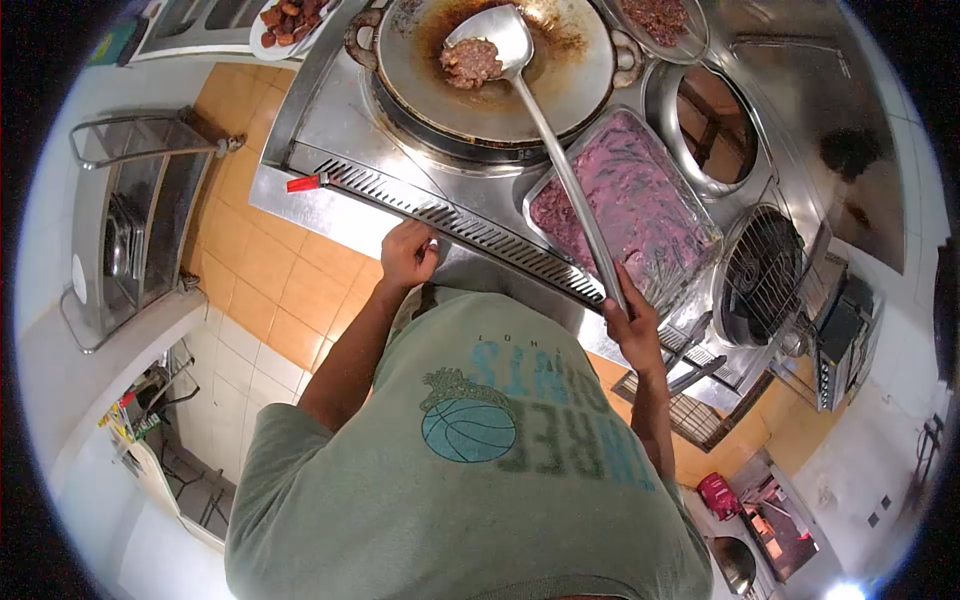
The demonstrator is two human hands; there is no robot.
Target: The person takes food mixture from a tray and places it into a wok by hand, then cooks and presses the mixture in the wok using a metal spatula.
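Observation:
My right hand (pixel 635 325) is closed around the long metal handle of a wok spatula (pixel 567 170). The spatula's broad head is over the wok (pixel 415 95), with a clump of brown minced meat (pixel 471 63) on its left side. Brown stains and an oily sheen mark the wok's inside. My left hand (pixel 408 253) is at the front edge of the steel stove (pixel 322 128), its fingers curled in below the slotted strip; whatever they grip there is hidden. Under the spatula handle lies a clear tray of pinkish minced meat (pixel 640 190).
A bowl of dark minced meat (pixel 662 22) stands right of the wok, above an open round burner ring (pixel 715 130). A wire rack (pixel 765 265) covers a dark pot at right. A plate of browned chunks (pixel 290 25) is at upper left. A red lighter-like piece (pixel 303 184) lies on the stove edge.

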